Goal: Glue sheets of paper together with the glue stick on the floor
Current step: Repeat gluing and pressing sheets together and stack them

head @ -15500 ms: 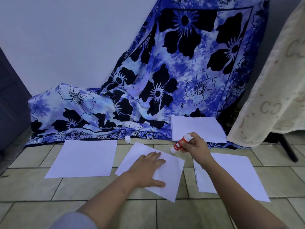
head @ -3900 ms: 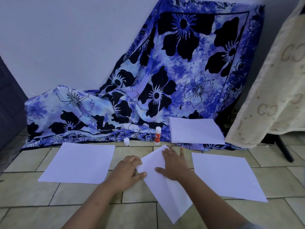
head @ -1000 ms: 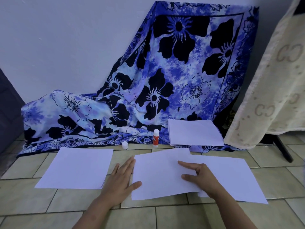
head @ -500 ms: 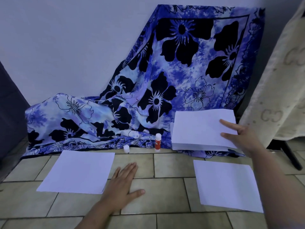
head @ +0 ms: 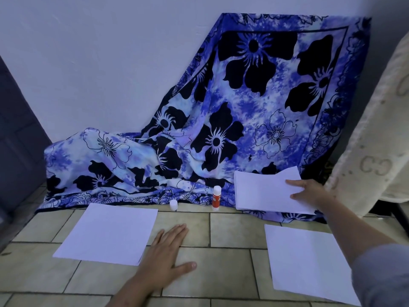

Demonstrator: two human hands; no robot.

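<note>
Right hand (head: 309,193) pinches the lifted sheet (head: 265,182) above the stack (head: 254,203), left hand (head: 168,255) flat and empty on the floor (head: 232,231); advise squaring edges beneath the fingers before release.

A stack of white paper (head: 261,191) lay on the blue flowered cloth (head: 221,134) at the wall. Its top sheet (head: 270,182) was skewed, the far right corner lifted, and was held at the right edge by the right hand (head: 309,193). Two single white sheets lay flat on the tiled floor (head: 230,231), well apart: the left sheet (head: 106,233) and the right sheet (head: 307,262). The glue stick (head: 216,198), red with a white top, stood upright at the cloth's edge just left of the stack. A small white cap (head: 173,205) stood near it, further left.
</note>
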